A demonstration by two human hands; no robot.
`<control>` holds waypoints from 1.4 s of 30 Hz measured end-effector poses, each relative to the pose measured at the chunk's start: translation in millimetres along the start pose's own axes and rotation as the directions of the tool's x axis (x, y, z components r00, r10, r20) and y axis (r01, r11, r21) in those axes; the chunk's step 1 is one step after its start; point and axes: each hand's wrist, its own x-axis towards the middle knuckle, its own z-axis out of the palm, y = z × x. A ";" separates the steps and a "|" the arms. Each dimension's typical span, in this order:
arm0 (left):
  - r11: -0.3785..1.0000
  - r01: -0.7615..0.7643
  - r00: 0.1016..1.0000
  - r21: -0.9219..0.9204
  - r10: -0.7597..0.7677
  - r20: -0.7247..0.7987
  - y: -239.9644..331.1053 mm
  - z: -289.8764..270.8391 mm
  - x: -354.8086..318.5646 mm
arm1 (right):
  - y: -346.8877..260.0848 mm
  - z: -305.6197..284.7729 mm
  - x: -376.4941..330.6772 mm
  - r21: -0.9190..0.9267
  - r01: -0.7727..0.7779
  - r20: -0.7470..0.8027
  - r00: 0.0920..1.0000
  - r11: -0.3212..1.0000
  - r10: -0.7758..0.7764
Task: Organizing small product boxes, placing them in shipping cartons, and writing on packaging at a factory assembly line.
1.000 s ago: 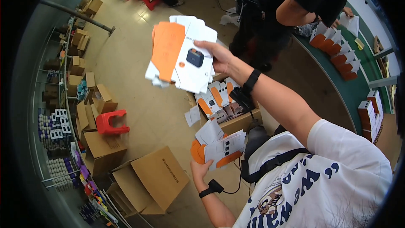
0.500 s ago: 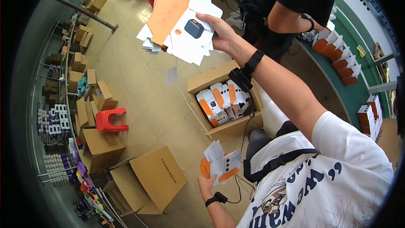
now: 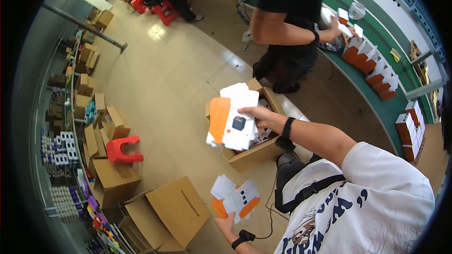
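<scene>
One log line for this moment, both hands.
left hand: holding white-orange cartons | right hand: holding carton stack, partly hiding brown box | co-worker: at green table

Over the left part of a packing box (image 3: 254, 156) on the floor is the right hand's (image 3: 263, 116) stack of cards (image 3: 238, 134), while the left hand's (image 3: 227, 223) bunch of cards (image 3: 235, 202) is outside that box's near edge. On the counter (image 3: 397, 107) to the right, a row of cartons (image 3: 360, 59) follows the left edge, with stacked cartons (image 3: 410, 134) nearer the close end. To the left, a stool (image 3: 123, 149) stands beyond another box (image 3: 178, 209), right of the shelves (image 3: 61, 195).
</scene>
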 end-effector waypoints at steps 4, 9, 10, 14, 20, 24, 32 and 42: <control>0.894 -0.240 0.962 -0.378 0.270 0.029 27.0 8.7 45.4 | -45.9 -33.7 -115.7 -0.055 -0.027 0.162 0.986 0.998 0.036; 0.785 -0.251 0.822 -0.567 0.482 0.304 128.8 66.4 93.8 | -94.6 -68.7 -263.5 -0.187 0.259 0.221 0.951 0.947 -0.217; 0.776 -0.231 0.768 -0.587 0.516 0.379 166.2 95.6 84.5 | -99.6 -89.2 -293.8 -0.221 0.331 0.214 0.934 0.917 -0.285; 0.790 -0.148 0.595 -0.595 0.552 0.584 266.0 165.5 10.7 | -92.3 -171.3 -423.2 -0.304 0.592 0.038 0.790 0.746 -0.612; 0.833 -0.083 0.572 -0.546 0.489 0.659 304.8 258.6 -121.4 | -24.8 -305.1 -601.7 -0.583 0.744 -0.244 0.223 0.326 -0.944; 0.878 0.125 0.480 -0.461 0.353 0.803 312.8 344.6 -212.9 | 4.9 -350.4 -670.6 -0.867 0.435 -0.289 -0.042 0.243 -0.956; 0.903 0.237 0.138 -0.359 0.335 0.932 344.0 427.1 -378.4 | 17.0 -399.3 -711.1 -0.828 -0.402 0.438 -0.030 -0.390 -0.898; 0.924 0.201 0.048 -0.324 0.321 0.946 406.5 498.0 -408.8 | -19.6 -411.4 -702.9 -0.926 -0.190 0.165 0.574 -0.326 -0.802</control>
